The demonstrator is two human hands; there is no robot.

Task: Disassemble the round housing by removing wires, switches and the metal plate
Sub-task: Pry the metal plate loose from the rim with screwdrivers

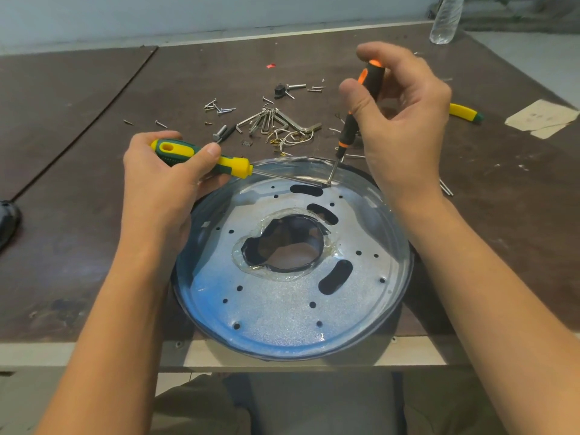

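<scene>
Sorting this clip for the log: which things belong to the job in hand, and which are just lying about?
In use: metal plate, yellow-green screwdriver in left hand, orange-black screwdriver in right hand.
Lying about: loose screws, hex keys, water bottle, paper scraps.

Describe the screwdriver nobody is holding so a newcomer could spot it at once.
From the round metal plate at the near edge of the table, look right, past the right hand. The spare screwdriver lies beside pale paper scraps. Its yellow handle ends in green; unlike the green-yellow screwdriver and the orange-black screwdriver, no hand grips it.
</scene>
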